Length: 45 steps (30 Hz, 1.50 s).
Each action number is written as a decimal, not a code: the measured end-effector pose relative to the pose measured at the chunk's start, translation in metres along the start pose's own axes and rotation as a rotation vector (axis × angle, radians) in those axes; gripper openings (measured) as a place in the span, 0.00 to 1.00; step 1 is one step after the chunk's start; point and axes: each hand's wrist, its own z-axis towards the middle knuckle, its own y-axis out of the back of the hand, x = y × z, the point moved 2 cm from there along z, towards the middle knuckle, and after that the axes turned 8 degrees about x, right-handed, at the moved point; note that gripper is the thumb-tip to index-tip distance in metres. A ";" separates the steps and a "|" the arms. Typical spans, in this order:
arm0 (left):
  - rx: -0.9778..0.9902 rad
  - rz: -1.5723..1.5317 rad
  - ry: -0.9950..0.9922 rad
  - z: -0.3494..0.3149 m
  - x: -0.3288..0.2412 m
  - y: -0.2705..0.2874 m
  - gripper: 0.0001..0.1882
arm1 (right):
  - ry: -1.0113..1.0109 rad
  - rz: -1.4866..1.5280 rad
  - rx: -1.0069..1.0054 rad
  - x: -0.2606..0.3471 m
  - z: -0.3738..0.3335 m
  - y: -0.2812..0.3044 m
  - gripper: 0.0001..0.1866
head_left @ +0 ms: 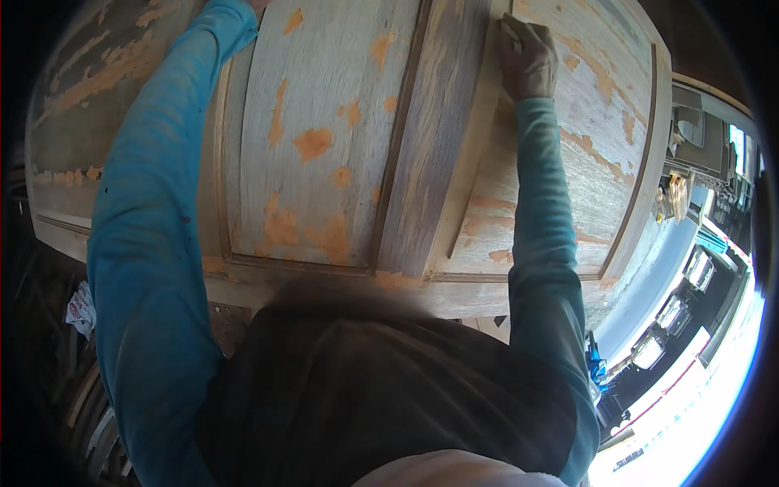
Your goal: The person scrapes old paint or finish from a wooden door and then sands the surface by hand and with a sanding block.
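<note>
A large wooden panelled door (430, 138) lies in front of me, its pale panels marked with patches of orange filler (313, 144). My right hand (531, 61) is on the far right part of it, at the inner edge of the right panel (604, 122). Its fingers are curled and pressed together against the wood; whatever they may hold is hidden. My left arm reaches across the left side of the door. Only a sliver of my left hand (258, 3) shows at the top edge of the view, so its fingers are out of sight.
Stacked lengths of wood (89, 406) lie in shadow below the door's left side, near a crumpled white bag (81, 310). At the right, past the door's edge, are a bundle of light wood pieces (673, 197), a blue item (596, 361) and a bright open area.
</note>
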 end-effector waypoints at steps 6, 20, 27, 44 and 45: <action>0.027 -0.010 0.008 -0.009 0.014 0.000 0.14 | -0.008 0.096 -0.072 0.041 -0.059 0.012 0.12; -0.064 0.194 0.001 -0.006 0.021 0.006 0.18 | -0.049 0.166 -0.101 0.025 -0.056 0.010 0.14; 0.048 0.030 -0.005 0.011 0.004 -0.008 0.22 | -0.069 0.035 -0.157 -0.087 0.102 -0.026 0.14; 0.069 0.130 0.182 0.003 -0.014 0.010 0.25 | 0.009 0.192 -0.195 -0.076 0.114 -0.053 0.12; 0.042 0.149 0.181 -0.001 -0.002 0.014 0.25 | 0.007 0.165 -0.148 -0.055 0.090 -0.051 0.11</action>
